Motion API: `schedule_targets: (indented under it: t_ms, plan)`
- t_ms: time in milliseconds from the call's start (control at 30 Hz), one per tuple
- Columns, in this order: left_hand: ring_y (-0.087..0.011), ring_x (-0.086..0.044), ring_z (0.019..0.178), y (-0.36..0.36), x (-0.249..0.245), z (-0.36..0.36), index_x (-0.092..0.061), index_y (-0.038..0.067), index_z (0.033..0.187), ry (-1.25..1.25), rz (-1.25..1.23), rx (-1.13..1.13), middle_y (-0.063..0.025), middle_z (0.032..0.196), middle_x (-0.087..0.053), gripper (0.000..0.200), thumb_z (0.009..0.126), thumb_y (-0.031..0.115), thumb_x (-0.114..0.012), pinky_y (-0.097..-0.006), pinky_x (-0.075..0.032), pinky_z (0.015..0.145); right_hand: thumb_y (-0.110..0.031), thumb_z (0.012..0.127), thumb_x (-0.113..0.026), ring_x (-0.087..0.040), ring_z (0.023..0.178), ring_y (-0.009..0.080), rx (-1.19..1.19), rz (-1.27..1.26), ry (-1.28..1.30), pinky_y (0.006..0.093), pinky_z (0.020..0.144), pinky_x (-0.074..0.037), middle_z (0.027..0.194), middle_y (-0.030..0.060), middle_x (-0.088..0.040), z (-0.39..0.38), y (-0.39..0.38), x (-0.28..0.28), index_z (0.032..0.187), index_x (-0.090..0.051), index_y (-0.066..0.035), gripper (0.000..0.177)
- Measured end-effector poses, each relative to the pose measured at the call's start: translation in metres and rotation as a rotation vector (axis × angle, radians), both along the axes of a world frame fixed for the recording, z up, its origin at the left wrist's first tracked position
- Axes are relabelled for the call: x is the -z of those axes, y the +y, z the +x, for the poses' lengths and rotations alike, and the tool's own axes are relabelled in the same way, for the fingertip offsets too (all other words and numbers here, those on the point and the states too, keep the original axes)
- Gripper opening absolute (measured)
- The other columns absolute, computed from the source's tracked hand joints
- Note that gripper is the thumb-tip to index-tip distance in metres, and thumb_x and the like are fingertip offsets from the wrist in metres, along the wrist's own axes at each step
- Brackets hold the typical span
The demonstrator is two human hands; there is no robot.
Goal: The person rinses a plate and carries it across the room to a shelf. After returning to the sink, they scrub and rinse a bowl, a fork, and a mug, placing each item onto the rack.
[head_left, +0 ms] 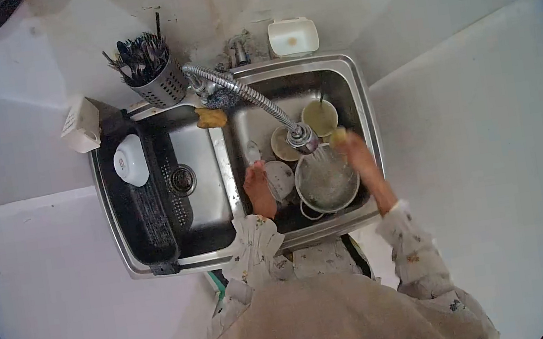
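Observation:
My left hand [259,190] is closed in the right basin, and what looks like a spoon's pale, shiny head [253,150] sticks out past its fingertips. Right beside those fingers lies a white dish with a faint print [280,179]. My right hand [355,152], slightly blurred, grips a yellow sponge [338,136] above the right rim of a large pot [304,196] with loop handles. Water runs from the spray head [302,139] into this pot. Behind it stand a cup of yellowish liquid [320,118] with a utensil inside and a round bowl [283,144].
A flexible metal faucet hose [254,95] arches over the right basin. In the left basin, a black rack [154,221] carries a white bowl [131,161]. A yellow-brown cloth [211,117] lies on the divider. Behind are a cutlery holder [161,88] and a white container [293,37].

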State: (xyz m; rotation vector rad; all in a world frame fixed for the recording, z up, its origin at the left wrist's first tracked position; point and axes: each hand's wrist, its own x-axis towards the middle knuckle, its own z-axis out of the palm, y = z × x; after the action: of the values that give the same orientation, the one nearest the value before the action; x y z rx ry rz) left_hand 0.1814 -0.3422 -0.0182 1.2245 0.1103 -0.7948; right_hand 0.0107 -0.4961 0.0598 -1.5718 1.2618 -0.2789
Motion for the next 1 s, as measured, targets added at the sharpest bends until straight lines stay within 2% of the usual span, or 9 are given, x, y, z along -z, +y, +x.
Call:
schedule_targets:
  t_ms: [100, 133, 367, 500, 633, 700, 767, 933, 1000]
  plan:
    - [-0.0097, -0.049, 0.081, 0.018, 0.061, -0.009, -0.058, 0.008, 0.087, 0.083, -0.142, -0.003, 0.0000, 0.090, -0.057, 0.021, 0.084, 0.029, -0.058, -0.0269, -0.038, 0.072, -0.029, 0.088, -0.048, -0.057, 0.079, 0.0207, -0.156, -0.575, -0.104, 0.0318, 0.072, -0.043, 0.089, 0.0120, -0.061, 0.061, -0.081, -0.017, 0.101, -0.057, -0.002, 0.031]
    - [-0.0117, -0.050, 0.086, 0.024, 0.082, -0.010, -0.058, 0.010, 0.086, 0.141, -0.260, 0.007, -0.0005, 0.093, -0.057, 0.016, 0.082, 0.026, -0.060, -0.0283, -0.039, 0.074, -0.026, 0.086, -0.049, -0.050, 0.104, 0.0356, -0.153, -0.472, 0.047, 0.0410, 0.089, -0.039, 0.113, 0.0218, -0.053, 0.083, -0.121, 0.008, 0.111, -0.053, 0.000, 0.037]
    - [-0.0132, -0.053, 0.074, 0.013, 0.021, -0.031, -0.055, 0.008, 0.085, -0.074, -0.015, 0.200, -0.0025, 0.086, -0.058, 0.021, 0.083, 0.027, -0.061, -0.0275, -0.040, 0.068, -0.031, 0.084, -0.052, -0.051, 0.092, 0.0386, -0.214, -1.207, -0.060, 0.0445, 0.081, -0.040, 0.095, 0.0214, -0.056, 0.161, -0.158, -0.015, 0.099, -0.055, 0.001, 0.035]
    - [-0.0128, -0.053, 0.072, -0.008, 0.002, -0.053, -0.054, 0.005, 0.089, -0.029, -0.190, 0.338, -0.0036, 0.083, -0.058, 0.019, 0.088, 0.023, -0.055, -0.0277, -0.043, 0.065, -0.028, 0.086, -0.051, -0.057, 0.090, 0.0315, -0.155, -0.422, -0.011, 0.0375, 0.078, -0.042, 0.095, 0.0177, -0.061, 0.086, -0.058, 0.011, 0.096, -0.060, -0.001, 0.030]
    - [-0.0144, -0.055, 0.073, -0.025, 0.010, -0.075, -0.054, 0.004, 0.092, -0.051, -0.122, 0.324, -0.0053, 0.082, -0.059, 0.013, 0.089, 0.016, -0.051, -0.0289, -0.044, 0.067, -0.019, 0.084, -0.055, -0.058, 0.092, 0.0305, -0.161, -0.548, 0.061, 0.0353, 0.079, -0.044, 0.100, 0.0164, -0.059, 0.042, 0.026, 0.069, 0.118, -0.047, -0.004, 0.038]
    - [-0.0152, -0.054, 0.074, -0.026, -0.002, -0.080, -0.055, 0.007, 0.090, -0.097, -0.084, 0.265, -0.0049, 0.078, -0.058, 0.009, 0.088, 0.015, -0.052, -0.0302, -0.043, 0.066, -0.014, 0.081, -0.056, -0.056, 0.096, 0.0291, -0.058, -0.139, -0.045, 0.0355, 0.084, -0.043, 0.106, 0.0153, -0.058, 0.056, 0.044, 0.024, 0.126, -0.039, -0.005, 0.049]
    - [-0.0227, -0.056, 0.069, -0.020, -0.016, -0.076, -0.054, 0.005, 0.091, -0.626, 0.222, 0.454, -0.0104, 0.075, -0.058, 0.012, 0.084, 0.014, -0.057, -0.0339, -0.044, 0.065, -0.021, 0.080, -0.057, -0.054, 0.098, 0.0341, 0.016, -0.081, -0.101, 0.0384, 0.085, -0.042, 0.106, 0.0203, -0.056, 0.051, 0.047, 0.062, 0.119, -0.043, -0.002, 0.045]
    - [-0.0274, -0.060, 0.073, -0.024, 0.010, -0.071, -0.053, 0.002, 0.094, -0.436, 0.302, 0.552, -0.0158, 0.079, -0.061, 0.024, 0.077, 0.015, -0.063, -0.0354, -0.045, 0.066, -0.027, 0.081, -0.057, -0.053, 0.096, 0.0399, -0.026, -0.138, -0.123, 0.0411, 0.081, -0.042, 0.101, 0.0257, -0.055, 0.041, 0.031, 0.075, 0.105, -0.049, 0.002, 0.039]
    - [-0.0276, -0.061, 0.076, -0.031, 0.021, -0.068, -0.053, 0.001, 0.095, -0.381, 0.338, 0.627, -0.0159, 0.081, -0.062, 0.027, 0.075, 0.015, -0.064, -0.0350, -0.045, 0.068, -0.006, 0.076, -0.054, -0.059, 0.082, 0.0324, -0.327, -0.236, 0.119, 0.0353, 0.075, -0.045, 0.094, 0.0147, -0.062, 0.038, 0.010, 0.091, 0.114, -0.049, -0.001, 0.039]
